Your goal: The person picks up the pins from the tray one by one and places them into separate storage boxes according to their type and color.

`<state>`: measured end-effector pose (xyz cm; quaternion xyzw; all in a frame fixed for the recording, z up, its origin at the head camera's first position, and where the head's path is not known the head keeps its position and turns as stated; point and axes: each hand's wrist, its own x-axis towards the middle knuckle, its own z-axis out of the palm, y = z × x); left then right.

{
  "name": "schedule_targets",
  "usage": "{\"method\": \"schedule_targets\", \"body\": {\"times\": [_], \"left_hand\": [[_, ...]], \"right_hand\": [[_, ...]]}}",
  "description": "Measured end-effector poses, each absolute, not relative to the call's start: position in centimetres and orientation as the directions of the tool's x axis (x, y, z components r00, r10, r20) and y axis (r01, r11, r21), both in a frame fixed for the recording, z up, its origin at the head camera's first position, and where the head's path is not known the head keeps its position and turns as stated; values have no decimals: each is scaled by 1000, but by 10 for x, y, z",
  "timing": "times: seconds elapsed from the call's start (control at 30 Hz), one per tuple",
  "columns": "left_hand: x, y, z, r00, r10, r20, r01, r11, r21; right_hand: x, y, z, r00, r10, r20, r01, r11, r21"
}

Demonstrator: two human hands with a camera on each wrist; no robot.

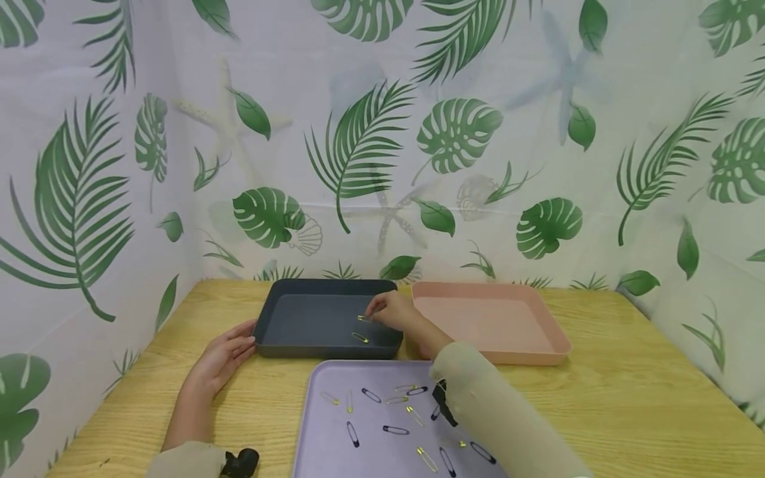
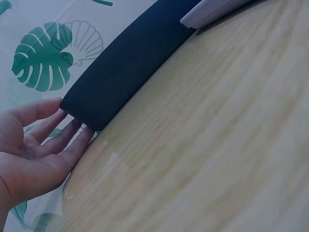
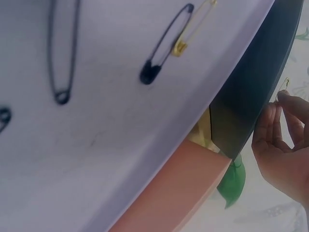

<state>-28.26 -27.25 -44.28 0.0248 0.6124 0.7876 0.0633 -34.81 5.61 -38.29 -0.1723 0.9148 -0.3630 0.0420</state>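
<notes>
A: Which step is judged to be in hand?

B: The placing of a gold safety pin [image 1: 362,318] in the dark tray [image 1: 305,322], it would seem. The pin is pinched between thumb and fingertips of the right hand [image 1: 391,311], and is held over the right part of that tray. Whether the tray floor is touched by it cannot be told.

A: And the left hand [image 1: 224,352]?

B: Nothing is grasped by it. Its fingers are laid, fairly straight, against the left end of the dark tray, by which the tray may be kept steady.

A: Has anything been placed there already?

B: A second gold pin [image 1: 360,338] is seen on the tray floor, just nearer than the pinched one. More gold pins [image 1: 427,459] are scattered among black pins [image 1: 396,430] on the lavender tray [image 1: 323,431], at the near side. The pink tray [image 1: 490,322] is set at the far side, to the right of the dark one.

A: What is called for by the next move?

B: A low, gentle loosening of the pinch, probably, so that the first pin is left apart from its neighbour.
</notes>
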Motion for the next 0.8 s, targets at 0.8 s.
{"method": "schedule_targets", "body": {"times": [0.8], "left_hand": [[-284, -272, -443, -991, 131, -33, -63, -236, 970]], "right_hand": [[-353, 51, -398, -949, -310, 49, -259, 686, -680]]}}
